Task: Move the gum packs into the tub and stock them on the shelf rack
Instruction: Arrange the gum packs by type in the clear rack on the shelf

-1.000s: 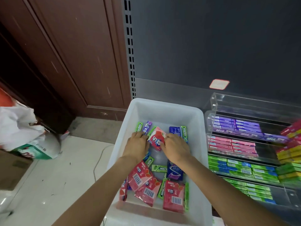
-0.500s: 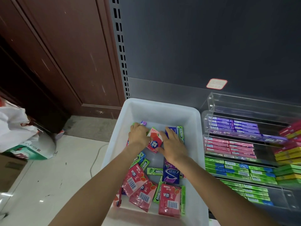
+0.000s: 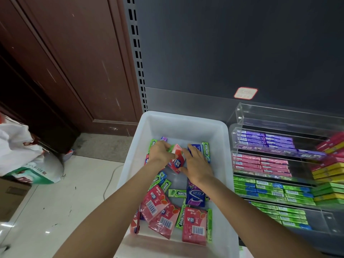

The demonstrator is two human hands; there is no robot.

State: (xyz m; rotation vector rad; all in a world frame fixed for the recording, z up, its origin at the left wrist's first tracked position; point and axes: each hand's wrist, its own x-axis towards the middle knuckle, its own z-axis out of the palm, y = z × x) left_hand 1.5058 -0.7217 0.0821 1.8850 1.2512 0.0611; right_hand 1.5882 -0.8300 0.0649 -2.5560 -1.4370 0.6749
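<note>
— Dark shelf backing [image 3: 232, 43] fills the far wall, with a brown wooden door [image 3: 65, 62] to its left and pale floor tiles [image 3: 55, 202] below. What is the person working over?

— A white tub [image 3: 219, 164], set against the backing. Just right of it stands the clear shelf rack [image 3: 240, 116], its tiers already lined with purple, pink and green gum packs; the top tier looks bare.

— And what is in the tub?

— Loose gum packs, mostly red and green, lying at all angles. The one that matters is the red gum pack [image 3: 176, 161] at the far middle, tipped up off the pile, its long axis running from near to far and leaning a little left.

— Which hand has it?

— Both. The left hand [image 3: 161, 152] has curled fingers pinching its left edge; the right hand [image 3: 197, 166] lies against its right edge, fingers fairly straight, so I would call that a steadying touch. The pack sits right between them.

— So which way does it go?

— To the right, I judge: the rack is on the right hand's side, so that hand is nearer. The tub's right wall stands between, and a green pack [image 3: 205, 148] and a blue pack [image 3: 195, 147] lie just under the right fingers.

— Anything else around?

— A white plastic bag [image 3: 22, 155] on the floor at the far left, well apart.
</note>
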